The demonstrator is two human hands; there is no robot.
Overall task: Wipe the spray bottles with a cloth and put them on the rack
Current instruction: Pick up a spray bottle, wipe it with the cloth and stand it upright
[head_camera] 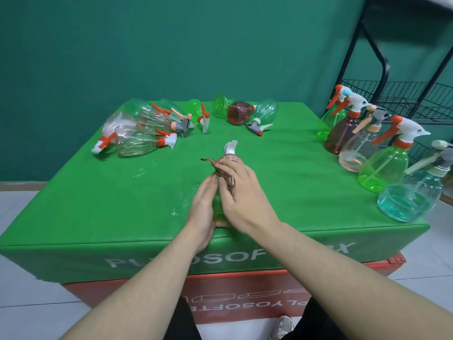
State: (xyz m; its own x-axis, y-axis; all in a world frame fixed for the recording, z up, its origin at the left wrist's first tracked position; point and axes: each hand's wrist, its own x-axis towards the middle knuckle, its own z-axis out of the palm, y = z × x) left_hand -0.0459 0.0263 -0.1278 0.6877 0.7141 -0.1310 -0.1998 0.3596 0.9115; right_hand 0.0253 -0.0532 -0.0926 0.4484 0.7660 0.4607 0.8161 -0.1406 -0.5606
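Observation:
A green spray bottle (pixel 216 204) with a white trigger head (pixel 231 147) lies over the green table's front middle, mostly hidden between my hands. My left hand (pixel 202 212) grips its body from the left and underneath. My right hand (pixel 239 192) lies on top and presses a brown cloth (pixel 221 168) against the bottle's neck and shoulder. Several other spray bottles lie on their sides at the back of the table, among them a clear one (pixel 137 141) and a dark red one (pixel 239 112).
Several upright spray bottles stand along the table's right edge, among them a green one (pixel 384 168) and a pale blue one (pixel 411 195). A black wire rack (pixel 402 96) stands behind them at the right. The green table (pixel 98 192) sits on a red box (pixel 245 285).

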